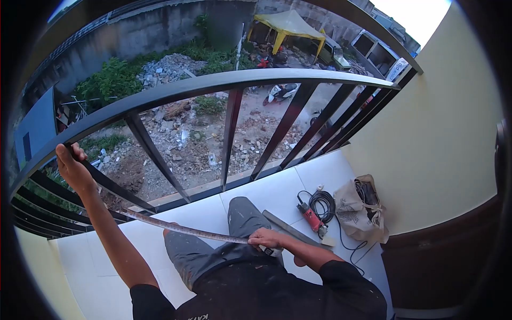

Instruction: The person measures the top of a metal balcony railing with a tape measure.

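My left hand (74,165) is closed round the black metal railing (232,138), at the top of an upright bar just under the handrail on the left. In front of my lap, my right hand (264,239) is closed on a tape measure (186,230). Its long, worn blade stretches left past my knees, and the far end shows near my left forearm. The pale and dark case is partly covered by my right fingers. A flat grey bar (290,229) lies on the floor beside my right knee.
Right of me, a red angle grinder (310,216) with a coiled black cable (322,205) lies on the white tiled floor (80,256). A beige bag (354,213) holding dark items leans by the yellow wall (432,144). Beyond the railing, rubble and a parked scooter (281,92) lie below.
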`<state>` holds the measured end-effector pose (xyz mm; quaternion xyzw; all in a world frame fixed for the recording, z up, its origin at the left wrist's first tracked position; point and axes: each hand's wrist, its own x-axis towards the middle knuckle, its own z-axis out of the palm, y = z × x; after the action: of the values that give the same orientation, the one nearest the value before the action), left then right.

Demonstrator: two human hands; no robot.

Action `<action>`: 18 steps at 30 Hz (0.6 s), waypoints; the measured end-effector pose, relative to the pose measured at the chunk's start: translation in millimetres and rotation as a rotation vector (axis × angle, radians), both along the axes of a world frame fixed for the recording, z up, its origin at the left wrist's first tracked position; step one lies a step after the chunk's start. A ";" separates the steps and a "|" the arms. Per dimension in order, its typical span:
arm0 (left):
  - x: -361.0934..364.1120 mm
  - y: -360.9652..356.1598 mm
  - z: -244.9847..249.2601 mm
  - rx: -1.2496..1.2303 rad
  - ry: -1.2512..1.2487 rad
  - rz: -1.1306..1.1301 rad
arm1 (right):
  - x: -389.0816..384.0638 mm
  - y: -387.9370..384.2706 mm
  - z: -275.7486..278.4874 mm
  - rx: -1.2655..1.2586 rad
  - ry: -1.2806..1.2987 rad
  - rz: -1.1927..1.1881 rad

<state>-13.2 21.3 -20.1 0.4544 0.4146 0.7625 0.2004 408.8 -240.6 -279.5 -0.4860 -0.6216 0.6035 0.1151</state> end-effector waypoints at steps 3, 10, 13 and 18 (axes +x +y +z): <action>-6.5 4.4 -3.9 0.001 -0.035 -0.021 | 2.0 -2.4 -0.6 0.016 0.009 0.004; -4.8 2.8 -2.3 -0.011 -0.027 0.001 | 1.9 -2.0 -2.5 -0.015 0.033 0.001; -2.3 1.4 -0.5 -0.002 0.002 0.017 | 2.1 -2.4 -3.8 -0.032 0.037 -0.003; -1.4 0.6 -0.8 -0.004 -0.020 0.013 | 0.8 -1.0 0.1 -0.030 0.035 0.006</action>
<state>-14.6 21.9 -20.8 0.4436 0.4169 0.7676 0.2004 409.6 -241.6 -279.4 -0.4752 -0.6118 0.6214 0.1172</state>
